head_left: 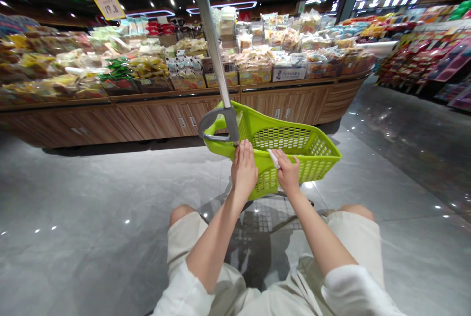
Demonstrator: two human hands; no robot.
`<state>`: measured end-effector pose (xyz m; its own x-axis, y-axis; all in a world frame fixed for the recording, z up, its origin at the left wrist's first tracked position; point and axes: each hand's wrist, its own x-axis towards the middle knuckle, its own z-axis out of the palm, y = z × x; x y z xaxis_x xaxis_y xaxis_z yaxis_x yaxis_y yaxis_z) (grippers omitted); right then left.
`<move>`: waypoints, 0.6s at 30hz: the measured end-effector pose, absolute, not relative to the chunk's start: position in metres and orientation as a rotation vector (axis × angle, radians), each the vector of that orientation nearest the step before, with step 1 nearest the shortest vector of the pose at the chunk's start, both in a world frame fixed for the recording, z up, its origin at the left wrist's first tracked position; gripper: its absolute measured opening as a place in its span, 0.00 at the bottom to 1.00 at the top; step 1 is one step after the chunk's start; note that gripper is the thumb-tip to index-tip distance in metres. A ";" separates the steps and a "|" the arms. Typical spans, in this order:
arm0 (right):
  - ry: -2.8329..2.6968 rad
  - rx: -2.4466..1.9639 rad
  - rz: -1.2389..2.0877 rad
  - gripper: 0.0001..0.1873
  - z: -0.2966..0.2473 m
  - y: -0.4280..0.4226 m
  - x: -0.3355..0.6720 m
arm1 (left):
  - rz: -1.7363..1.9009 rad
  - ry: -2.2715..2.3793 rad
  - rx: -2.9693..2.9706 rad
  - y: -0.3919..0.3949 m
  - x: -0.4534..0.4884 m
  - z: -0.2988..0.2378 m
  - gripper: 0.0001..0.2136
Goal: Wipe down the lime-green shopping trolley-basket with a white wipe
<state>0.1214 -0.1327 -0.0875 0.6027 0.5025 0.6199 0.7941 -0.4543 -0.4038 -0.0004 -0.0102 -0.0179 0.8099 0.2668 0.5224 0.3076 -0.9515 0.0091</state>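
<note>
A bright green plastic shopping basket (318, 164) with slotted walls stands low on the floor before my knees. My left hand (244, 170) lies flat against its near rim, fingers stretched out, just under the grey handle bracket (231, 124). From that bracket a long metal pole (213, 36) rises up past the top of the view. A little to the right, my right hand (288, 172) pinches a small white wipe (274, 159) and presses it on the same rim. The wipe is partly hidden by the fingers; it could be cloth or tissue.
A long wooden display counter (154, 117) piled with packaged snacks runs behind the basket. A price sign (109, 7) rises above it on the left. Shelves of bagged goods (408, 63) stand at the right. Shiny grey tiles (91, 208) make up the floor.
</note>
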 end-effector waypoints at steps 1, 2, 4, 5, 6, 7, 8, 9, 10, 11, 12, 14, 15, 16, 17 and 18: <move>-0.937 -2.172 -0.561 0.37 -0.095 -0.141 0.128 | -0.826 -0.468 -2.915 -0.010 0.000 -0.018 0.35; -0.847 -2.197 -0.567 0.36 -0.099 -0.146 0.132 | -0.827 -0.474 -2.914 -0.011 0.001 -0.019 0.34; -0.712 -2.230 -0.554 0.35 -0.098 -0.144 0.129 | -0.832 -0.498 -2.911 -0.011 0.003 -0.020 0.32; -0.702 -2.232 -0.534 0.34 -0.093 -0.137 0.123 | -0.834 -0.509 -2.908 -0.011 0.003 -0.021 0.31; -0.738 -2.221 -0.509 0.34 -0.086 -0.127 0.115 | -0.835 -0.515 -2.904 -0.011 0.004 -0.022 0.31; -0.808 -2.199 -0.481 0.34 -0.077 -0.116 0.105 | -0.831 -0.516 -2.896 -0.011 0.005 -0.022 0.30; -0.892 -2.169 -0.455 0.34 -0.069 -0.105 0.095 | -0.824 -0.512 -2.884 -0.011 0.005 -0.023 0.29; -0.970 -2.136 -0.434 0.34 -0.061 -0.095 0.086 | -0.814 -0.503 -2.871 -0.011 0.005 -0.023 0.28; -1.023 -2.109 -0.422 0.34 -0.055 -0.088 0.079 | -0.806 -0.493 -2.861 -0.011 0.005 -0.023 0.28; -1.053 -2.093 -0.419 0.34 -0.052 -0.084 0.075 | -0.800 -0.485 -2.855 -0.011 0.005 -0.023 0.27; -1.068 -2.088 -0.421 0.34 -0.051 -0.085 0.074 | -0.803 -0.485 -2.853 -0.011 0.005 -0.023 0.27; -1.069 -2.106 -0.435 0.36 -0.058 -0.096 0.083 | -0.826 -0.499 -2.859 -0.011 0.005 -0.023 0.27; -1.050 -2.124 -0.445 0.36 -0.064 -0.105 0.091 | -0.840 -0.508 -2.863 -0.011 0.005 -0.022 0.27; -1.009 -2.146 -0.458 0.37 -0.071 -0.116 0.099 | -0.851 -0.515 -2.866 -0.011 0.005 -0.022 0.28; -0.953 -2.169 -0.471 0.37 -0.079 -0.126 0.108 | -0.861 -0.517 -2.867 -0.011 0.005 -0.022 0.28; -0.892 -2.189 -0.481 0.37 -0.085 -0.134 0.115 | -0.866 -0.515 -2.868 -0.011 0.005 -0.023 0.28</move>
